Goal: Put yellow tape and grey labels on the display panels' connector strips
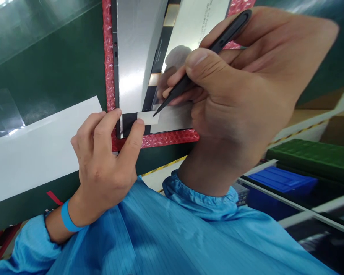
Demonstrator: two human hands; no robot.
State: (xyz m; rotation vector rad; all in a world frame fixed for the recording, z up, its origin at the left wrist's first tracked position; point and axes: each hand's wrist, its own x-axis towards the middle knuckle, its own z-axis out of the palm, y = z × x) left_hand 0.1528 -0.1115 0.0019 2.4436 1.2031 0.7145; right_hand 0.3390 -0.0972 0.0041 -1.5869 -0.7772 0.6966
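Tweezers, black, clenched in right hand, tip touching white tape strip at lower edge of metal panel. Left hand grasps nothing, thumb and forefinger pressing panel corner on red bubble wrap, green desk beneath.

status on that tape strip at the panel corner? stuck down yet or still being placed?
Done: the metal panel lies on red bubble wrap, and the white strip sits across its lower edge. In hand: the left hand pins the strip's end with thumb and forefinger, while the right hand sets the black tweezers tip on its other end. Left: full adhesion can't be confirmed.
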